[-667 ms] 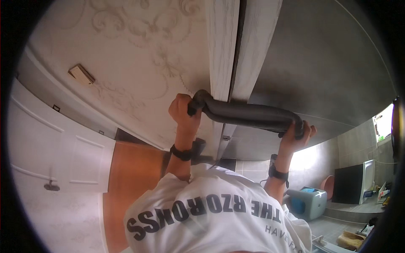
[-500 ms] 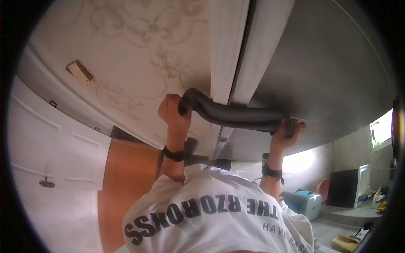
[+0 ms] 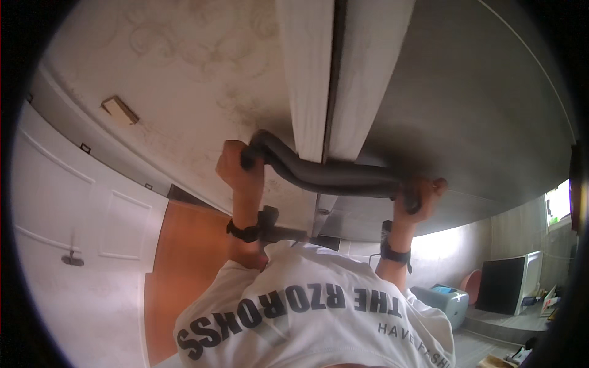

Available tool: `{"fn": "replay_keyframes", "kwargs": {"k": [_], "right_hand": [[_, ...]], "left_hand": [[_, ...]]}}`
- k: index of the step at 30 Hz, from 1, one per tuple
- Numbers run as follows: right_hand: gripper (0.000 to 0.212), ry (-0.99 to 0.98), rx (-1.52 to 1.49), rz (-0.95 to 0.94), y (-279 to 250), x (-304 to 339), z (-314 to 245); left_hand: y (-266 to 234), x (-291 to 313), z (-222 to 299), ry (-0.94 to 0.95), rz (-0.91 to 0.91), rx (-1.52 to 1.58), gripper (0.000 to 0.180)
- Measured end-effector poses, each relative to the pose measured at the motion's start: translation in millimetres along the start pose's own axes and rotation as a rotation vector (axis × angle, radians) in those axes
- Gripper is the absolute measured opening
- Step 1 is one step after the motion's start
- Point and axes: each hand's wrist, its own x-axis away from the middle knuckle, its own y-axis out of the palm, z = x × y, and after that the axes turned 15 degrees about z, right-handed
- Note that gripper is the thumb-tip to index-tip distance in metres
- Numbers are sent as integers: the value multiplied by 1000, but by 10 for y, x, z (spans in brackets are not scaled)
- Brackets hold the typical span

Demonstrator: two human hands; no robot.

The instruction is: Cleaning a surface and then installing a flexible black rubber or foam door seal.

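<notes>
A long dark grey cloth (image 3: 331, 176), smooth and slightly sheer, stretches between my two hands with a sag in its middle. My left hand (image 3: 240, 164) is closed in a fist around its left end. At the other end my right hand (image 3: 419, 199) is closed on it, with a dark fold showing between the fingers. The cloth passes in front of a whitish upright frame (image 3: 313, 80). Its exact kind cannot be told. Black bands circle both wrists.
A patterned pale wall (image 3: 178, 55) with a small beige box (image 3: 119, 110) lies to the left, a dark grey panel (image 3: 454, 92) to the right. A white door (image 3: 116, 227) stands at the far left. A grey bin (image 3: 445, 303) and a dark screen-like panel (image 3: 500, 286) are at the lower right.
My hands have drawn slightly farther apart, the left one to the left and the right one a bit lower. The cloth is still held at both ends. The view has shifted a little.
</notes>
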Motion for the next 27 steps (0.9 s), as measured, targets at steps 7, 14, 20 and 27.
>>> {"fn": "replay_keyframes", "kwargs": {"k": [7,14,20,27], "right_hand": [[19,67,102,100,-243,-118,98],[17,54,-46,-27,78,-182,-155],[27,11,-119,-55,120,-128,-208],[20,100,166,103,-150,-209,30]], "left_hand": [[140,11,294,124,-5,344,28],[15,-190,28,134,43,128,20],[29,-351,-58,173,111,58,21],[120,-253,237,245,26,336,28]]}}
